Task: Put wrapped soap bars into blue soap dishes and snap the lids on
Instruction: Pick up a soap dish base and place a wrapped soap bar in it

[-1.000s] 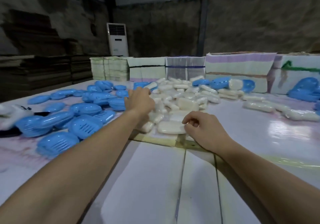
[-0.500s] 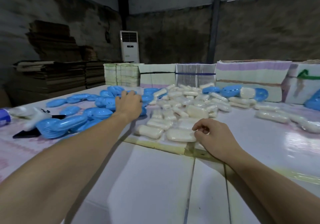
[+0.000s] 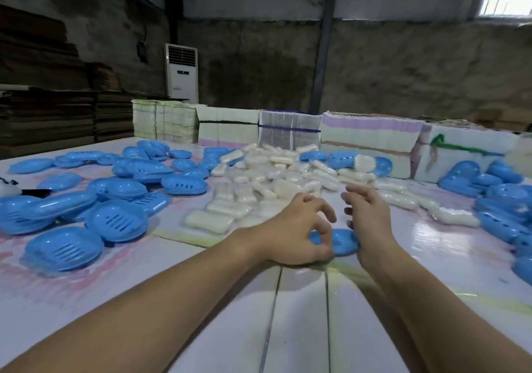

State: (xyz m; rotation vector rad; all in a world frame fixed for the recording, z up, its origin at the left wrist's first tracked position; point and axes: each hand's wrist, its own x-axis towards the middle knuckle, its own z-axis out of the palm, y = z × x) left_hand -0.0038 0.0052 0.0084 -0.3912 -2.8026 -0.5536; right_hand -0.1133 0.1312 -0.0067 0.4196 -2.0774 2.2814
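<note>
At the centre of the frame both hands meet over a blue dish (image 3: 342,241) lying on the white table (image 3: 302,315). The left hand (image 3: 293,228) pinches the dish's left edge between thumb and curled forefinger, its other fingers arched above. The right hand (image 3: 367,217) sits against the dish's right edge with loosely bent fingers spread upward; whether it actually grips the dish cannot be told, since the hand hides that side.

Just above the hands, in the middle of the frame, lies a heap of wrapped soap bars (image 3: 270,177), with one bar (image 3: 208,221) nearest at its lower left corner. More bars (image 3: 403,197) trail off toward the right. At left a spread of blue dishes and lids (image 3: 115,200) covers the table, some slotted, some stacked. Another blue pile (image 3: 501,200) fills the right edge.

Behind the soap, stacks of flat packaging (image 3: 365,139) line the table's far side. In the upper left stands a white cooler unit (image 3: 182,71) against the wall, beside stacked cardboard (image 3: 49,113).
</note>
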